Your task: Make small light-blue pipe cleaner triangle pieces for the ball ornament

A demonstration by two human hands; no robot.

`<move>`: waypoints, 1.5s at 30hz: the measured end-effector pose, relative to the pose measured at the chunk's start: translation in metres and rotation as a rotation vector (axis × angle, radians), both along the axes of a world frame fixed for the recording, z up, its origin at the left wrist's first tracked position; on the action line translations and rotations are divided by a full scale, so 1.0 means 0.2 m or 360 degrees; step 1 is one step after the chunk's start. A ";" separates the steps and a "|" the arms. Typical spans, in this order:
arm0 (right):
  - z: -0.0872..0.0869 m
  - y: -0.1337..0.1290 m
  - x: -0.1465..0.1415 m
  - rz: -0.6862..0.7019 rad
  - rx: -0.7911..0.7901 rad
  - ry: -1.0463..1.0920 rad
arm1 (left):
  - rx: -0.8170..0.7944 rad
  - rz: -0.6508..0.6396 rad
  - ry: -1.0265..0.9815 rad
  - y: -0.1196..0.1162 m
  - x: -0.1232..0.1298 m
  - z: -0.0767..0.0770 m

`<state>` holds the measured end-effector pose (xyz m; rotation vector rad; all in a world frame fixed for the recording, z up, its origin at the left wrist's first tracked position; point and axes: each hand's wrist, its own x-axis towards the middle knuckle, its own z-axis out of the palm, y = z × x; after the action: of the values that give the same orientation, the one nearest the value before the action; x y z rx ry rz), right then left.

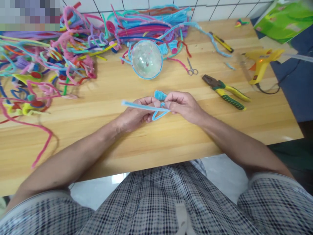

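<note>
Between my two hands, above the wooden table, is a light blue pipe cleaner [146, 107]. One straight length of it points left across my left hand [141, 112], and a bent loop hangs below the fingertips. My left hand is closed in a pinch on it. My right hand [182, 104] pinches it from the other side, thumb and forefinger together. Just beyond the fingertips shows a small coiled blue pipe-cleaner piece [160, 95]; whether it is joined to the pipe cleaner I cannot tell.
A clear bowl [147, 60] stands beyond my hands. To the right lie pliers [226, 92], small scissors [192, 69], a yellow cutter [222, 42] and a corded glue gun [260, 65]. Heaps of coloured pipe cleaners [80, 49] cover the back left. A green package [283, 21] is at the far right.
</note>
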<state>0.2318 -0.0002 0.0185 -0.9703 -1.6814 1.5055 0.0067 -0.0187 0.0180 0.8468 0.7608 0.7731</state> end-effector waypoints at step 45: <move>-0.04 0.00 -0.04 -0.0154 -0.0136 0.0204 | 0.0326 0.0290 0.0206 -0.02 0.05 -0.07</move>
<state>0.2248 0.0007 0.0106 -0.9647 -1.4703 1.5518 0.0168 -0.0234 0.0042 1.0287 0.8930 0.9769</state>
